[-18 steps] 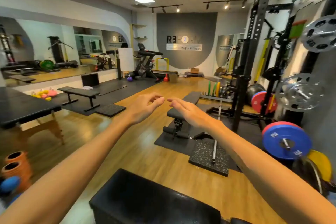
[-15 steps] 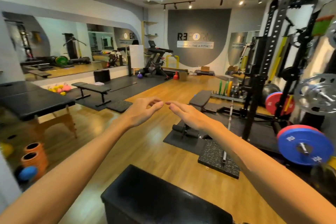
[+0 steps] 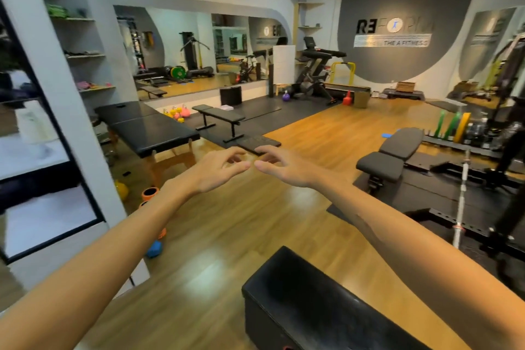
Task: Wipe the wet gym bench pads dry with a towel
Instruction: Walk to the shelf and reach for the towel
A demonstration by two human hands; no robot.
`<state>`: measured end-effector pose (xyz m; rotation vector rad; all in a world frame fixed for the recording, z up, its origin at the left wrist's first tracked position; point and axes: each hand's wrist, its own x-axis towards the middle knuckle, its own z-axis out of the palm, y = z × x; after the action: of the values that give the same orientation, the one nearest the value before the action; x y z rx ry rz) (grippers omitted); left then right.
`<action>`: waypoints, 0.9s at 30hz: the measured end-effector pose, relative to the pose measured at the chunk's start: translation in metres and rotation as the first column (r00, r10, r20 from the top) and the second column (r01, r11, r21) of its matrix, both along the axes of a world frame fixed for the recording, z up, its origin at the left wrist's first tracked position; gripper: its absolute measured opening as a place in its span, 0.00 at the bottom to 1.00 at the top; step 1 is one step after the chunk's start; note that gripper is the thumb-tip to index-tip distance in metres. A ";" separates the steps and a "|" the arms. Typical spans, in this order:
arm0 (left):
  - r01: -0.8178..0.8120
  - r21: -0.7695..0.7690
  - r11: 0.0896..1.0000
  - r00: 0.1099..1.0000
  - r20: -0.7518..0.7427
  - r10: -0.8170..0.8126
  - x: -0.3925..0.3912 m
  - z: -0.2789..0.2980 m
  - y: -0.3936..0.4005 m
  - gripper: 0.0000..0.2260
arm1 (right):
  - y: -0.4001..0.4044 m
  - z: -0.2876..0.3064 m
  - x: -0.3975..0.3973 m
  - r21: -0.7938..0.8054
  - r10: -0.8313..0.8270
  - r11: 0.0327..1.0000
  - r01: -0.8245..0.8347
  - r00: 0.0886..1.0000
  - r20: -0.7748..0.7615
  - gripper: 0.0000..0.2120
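Note:
Both my arms stretch forward over the wooden floor, hands empty. My left hand (image 3: 220,169) and my right hand (image 3: 285,166) hang with loosely bent fingers, their tips nearly touching each other. An adjustable gym bench (image 3: 390,155) with dark grey pads stands on a black mat to the right, beyond my right hand. A flat black bench (image 3: 220,113) stands further back on the left. A black padded bench end (image 3: 321,301) lies close below me. No towel is visible.
A black massage table (image 3: 147,129) with wooden legs stands at the left. Orange foam rollers (image 3: 149,193) and a blue ball (image 3: 154,248) lie by a white pillar (image 3: 65,111). A barbell (image 3: 461,196) and rack sit at the right. Treadmill (image 3: 318,71) at the back.
My view has swung left, so the rack and weight plates slid off to the right and the pillar and shelves came in. My hands keep the same pose, fingertips close together.

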<state>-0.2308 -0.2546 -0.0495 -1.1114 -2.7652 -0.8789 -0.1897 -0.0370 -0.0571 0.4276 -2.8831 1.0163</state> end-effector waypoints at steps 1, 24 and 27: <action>-0.017 0.005 1.000 1.000 -0.003 0.017 -0.012 -0.003 -0.010 0.31 | -0.010 -0.001 -0.017 0.001 0.022 1.000 -0.022 1.000 0.012 0.32; -0.379 0.087 0.921 0.922 -0.047 0.384 -0.378 -0.026 -0.144 0.28 | -0.146 -0.007 -0.454 0.026 0.357 0.934 -0.357 0.934 -0.022 0.30; -0.372 0.077 0.925 0.923 -0.068 0.378 -0.435 -0.027 -0.165 0.29 | -0.169 -0.012 -0.508 0.021 0.350 0.937 -0.349 0.936 -0.039 0.29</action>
<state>-0.6660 -0.4193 -0.0761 -0.5596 -2.7225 -0.8400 -0.6973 -0.2056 -0.0694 0.9789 -2.8372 1.0111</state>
